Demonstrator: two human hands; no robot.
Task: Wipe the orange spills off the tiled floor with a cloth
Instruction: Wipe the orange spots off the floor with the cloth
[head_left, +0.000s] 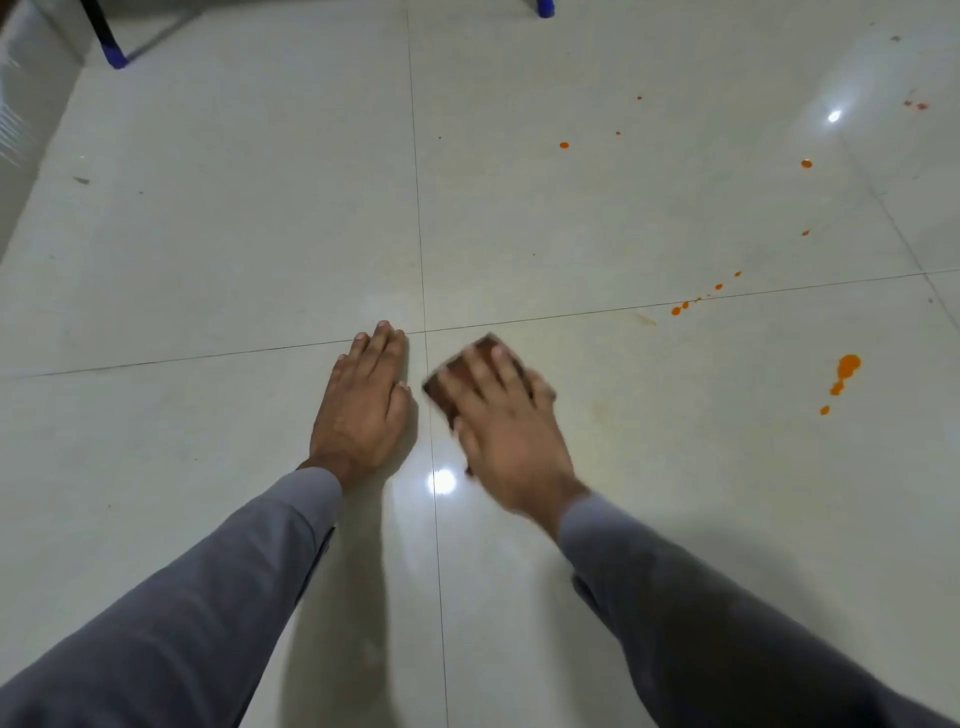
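Head view looks down on the tiled floor (260, 234), pale and glossy, grout lines crossing just ahead of the hands; no writing or labels to read anywhere, no containers either. Two grey sleeves (218, 597) reach in from below. Left hand (361, 410) lies flat on the tile, fingers together and stretched forward, palm down, holding nothing; right hand (501, 431) is blurred, fingers spread over a dark brown cloth (470, 369), pressing it down on the floor just right of the vertical grout line; the two hands sit near each other but apart. Orange spills (848, 366) lie well off to the right of the cloth: the biggest blot with smaller drops under it, a string of drops (680, 307) along the horizontal grout line, scattered dots (564, 145) farther out, one (806, 164) farther right; faint yellowish smears show on the tile beside the cloth. Top left, a dark furniture leg with a blue foot (117, 58); another blue foot (545, 8) at the top edge; a bright light glint (441, 480) between the wrists.
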